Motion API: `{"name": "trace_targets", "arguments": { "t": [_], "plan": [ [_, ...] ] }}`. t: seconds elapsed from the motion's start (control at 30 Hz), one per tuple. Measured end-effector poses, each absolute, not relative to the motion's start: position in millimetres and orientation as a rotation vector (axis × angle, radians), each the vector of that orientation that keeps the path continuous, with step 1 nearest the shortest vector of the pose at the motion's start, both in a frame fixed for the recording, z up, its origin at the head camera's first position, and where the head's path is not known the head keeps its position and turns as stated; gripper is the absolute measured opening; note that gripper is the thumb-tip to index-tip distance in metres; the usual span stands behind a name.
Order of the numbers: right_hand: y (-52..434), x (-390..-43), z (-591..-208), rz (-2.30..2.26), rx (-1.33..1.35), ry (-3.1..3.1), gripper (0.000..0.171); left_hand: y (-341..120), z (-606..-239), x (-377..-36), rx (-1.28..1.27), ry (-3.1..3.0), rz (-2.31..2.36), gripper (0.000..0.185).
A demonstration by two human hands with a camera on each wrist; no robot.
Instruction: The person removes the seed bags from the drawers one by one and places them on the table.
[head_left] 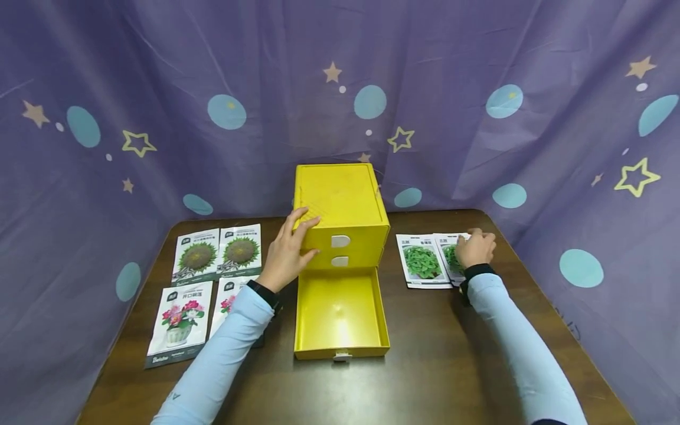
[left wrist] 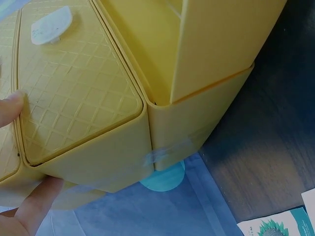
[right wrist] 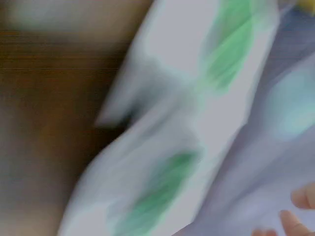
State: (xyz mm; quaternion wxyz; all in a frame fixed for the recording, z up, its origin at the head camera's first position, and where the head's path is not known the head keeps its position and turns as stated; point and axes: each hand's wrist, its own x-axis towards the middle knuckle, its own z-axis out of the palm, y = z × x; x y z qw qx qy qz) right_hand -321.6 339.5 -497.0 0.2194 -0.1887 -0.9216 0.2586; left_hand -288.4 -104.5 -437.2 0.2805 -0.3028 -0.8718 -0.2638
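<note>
A yellow drawer cabinet stands mid-table with its bottom drawer pulled out and empty. My left hand grips the cabinet's left front corner, fingers over the top edge and thumb on the front. In the left wrist view a fingertip presses the cabinet's patterned face. Two green-leaf seed packets lie to the right of the cabinet. My right hand lies over the right-hand packet with its fingers bent down at the far edge. The right wrist view is blurred and shows the packets and fingertips.
Left of the cabinet lie two sunflower packets and two pink-flower packets; my left sleeve covers part of one. The brown table is ringed by a purple star-print curtain close behind and at both sides.
</note>
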Motion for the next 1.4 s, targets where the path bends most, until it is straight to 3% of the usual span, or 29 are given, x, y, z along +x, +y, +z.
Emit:
{"name": "trace_targets", "arguments": {
  "t": [0.13, 0.27, 0.43, 0.53, 0.63, 0.73, 0.87, 1.1, 1.4],
  "plan": [
    [256, -284, -451, 0.876, 0.063, -2.346, 0.015, -106, -441, -285, -0.803, -2.336, -0.714, 0.074],
    [178, -210, -416, 1.012, 0.629, -2.350, 0.003, -106, -440, -286, -0.812, -2.338, -0.714, 0.074],
    [126, -129, -431, 1.533, 1.031, -2.635, 0.010, -106, -437, -288, -0.815, -2.337, -0.712, 0.073],
    [113, -105, -461, 2.218, 0.844, -2.787, 0.024, -106, -434, -289, -0.813, -2.329, -0.718, 0.073],
    [108, -95, -490, 2.919, 0.336, -2.631, 0.044, -107, -434, -289, -0.811, -2.326, -0.718, 0.073],
    [105, -93, -510, 3.233, -0.045, -2.331, 0.054, -107, -434, -288, -0.811, -2.327, -0.721, 0.072],
    [99, -93, -523, 3.286, -0.261, -2.085, 0.056, -106, -436, -288, -0.811, -2.337, -0.725, 0.072],
    [95, -103, -524, 3.184, -0.411, -2.024, 0.062, -105, -436, -288, -0.810, -2.334, -0.714, 0.073],
    [94, -152, -511, 3.124, -0.498, -1.950, 0.055, -105, -436, -288, -0.810, -2.335, -0.716, 0.072]
  ]
}}
